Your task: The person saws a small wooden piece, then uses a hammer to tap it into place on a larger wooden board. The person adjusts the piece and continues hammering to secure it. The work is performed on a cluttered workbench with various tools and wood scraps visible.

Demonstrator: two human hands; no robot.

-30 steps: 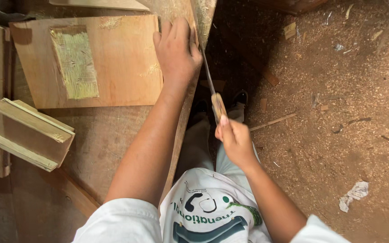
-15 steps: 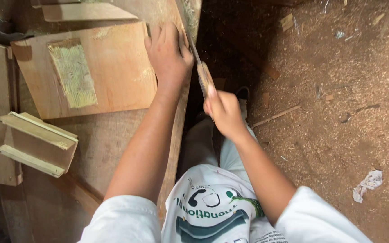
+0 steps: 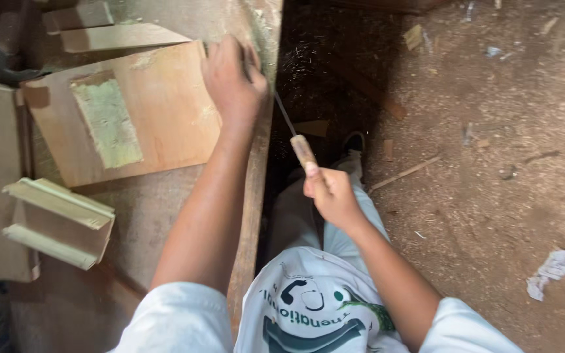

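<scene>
Beside bench edge, file angled up-left

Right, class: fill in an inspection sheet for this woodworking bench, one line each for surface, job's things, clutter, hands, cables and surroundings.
Surface: worn wooden workbench, dusty, with its edge running beside the person's legs.
Job's things: plywood board with a pale greenish patch, lying flat on the bench; a tool with a wooden handle and a thin metal blade at the bench edge.
Clutter: small channel-shaped wooden piece, wood offcuts at the top left.
Hands: left hand pressing on the board's right end; right hand gripping the tool handle.
Cables: nothing seen.
Surroundings: dirt floor strewn with sawdust, splinters and a crumpled scrap of paper.
</scene>
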